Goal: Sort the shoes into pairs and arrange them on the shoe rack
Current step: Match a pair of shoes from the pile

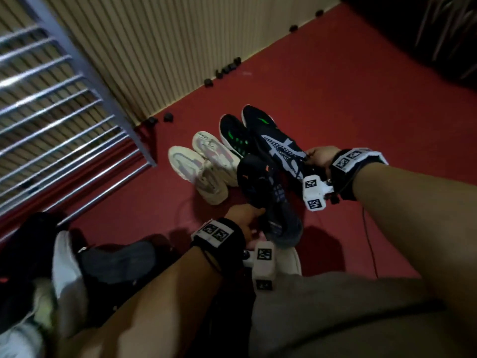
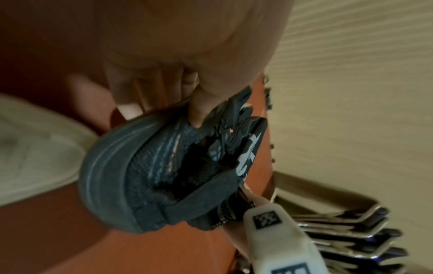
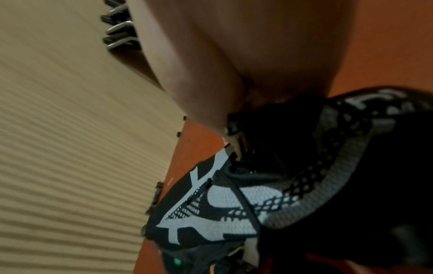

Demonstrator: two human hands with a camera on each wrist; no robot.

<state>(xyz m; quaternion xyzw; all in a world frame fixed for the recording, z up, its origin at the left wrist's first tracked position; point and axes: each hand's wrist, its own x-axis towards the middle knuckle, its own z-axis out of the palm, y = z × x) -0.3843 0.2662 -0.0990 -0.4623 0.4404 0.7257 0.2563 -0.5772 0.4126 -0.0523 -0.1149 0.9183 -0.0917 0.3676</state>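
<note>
My left hand [image 1: 249, 215] grips a dark grey-blue knit sneaker [image 1: 273, 200] by its collar, thumb inside the opening [image 2: 199, 111], heel toward me. My right hand [image 1: 318, 157] holds a black sneaker with white mesh stripes [image 1: 281, 148] by its heel collar [image 3: 239, 129]. Both shoes hang just above the red floor, side by side. A cream pair [image 1: 206, 169] and a black shoe with green accents [image 1: 235, 135] lie on the floor beyond them. The metal shoe rack [image 1: 51, 112] stands at the left.
A ribbed beige wall [image 1: 167, 47] runs behind the rack, with small black pieces [image 1: 227, 69] along its base. More shoes, white and dark [image 1: 67, 275], lie at the lower left. A pale shoe sole [image 2: 35, 148] sits under my left hand. Red floor [image 1: 361, 112] stretches to the right.
</note>
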